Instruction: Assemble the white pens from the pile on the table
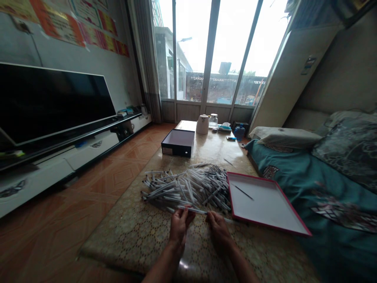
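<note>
In the head view, our left hand [180, 227] pinched a white pen [196, 211] at the near edge of a heap of pens [188, 188] on the table [126, 239]. Our right hand [219, 232] curled at its far end, pinching or not we couldn't tell, just left of a red-rimmed tray [271, 225].

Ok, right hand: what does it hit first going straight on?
The right hand likely meets the heap of thin white plastic tubes first; depth is unclear from this view.
</note>
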`<act>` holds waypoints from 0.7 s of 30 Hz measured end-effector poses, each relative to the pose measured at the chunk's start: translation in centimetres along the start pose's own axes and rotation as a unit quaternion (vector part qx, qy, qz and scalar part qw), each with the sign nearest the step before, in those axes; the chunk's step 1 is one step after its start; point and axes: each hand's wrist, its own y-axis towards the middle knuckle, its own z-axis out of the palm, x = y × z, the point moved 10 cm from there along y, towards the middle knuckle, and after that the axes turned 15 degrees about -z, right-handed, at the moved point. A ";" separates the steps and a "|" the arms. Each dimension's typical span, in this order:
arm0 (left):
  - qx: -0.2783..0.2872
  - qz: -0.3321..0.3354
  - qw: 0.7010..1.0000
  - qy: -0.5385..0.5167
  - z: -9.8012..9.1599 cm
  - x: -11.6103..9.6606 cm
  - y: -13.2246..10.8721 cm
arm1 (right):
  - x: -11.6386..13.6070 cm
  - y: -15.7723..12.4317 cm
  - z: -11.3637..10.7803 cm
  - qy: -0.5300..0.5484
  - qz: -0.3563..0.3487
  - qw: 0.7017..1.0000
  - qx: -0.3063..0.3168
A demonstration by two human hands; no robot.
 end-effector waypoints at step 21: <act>0.001 0.028 1.000 0.003 -0.1 0.3 0.5 | 0.3 -0.6 -0.5 0.085 0.015 0.994 -0.067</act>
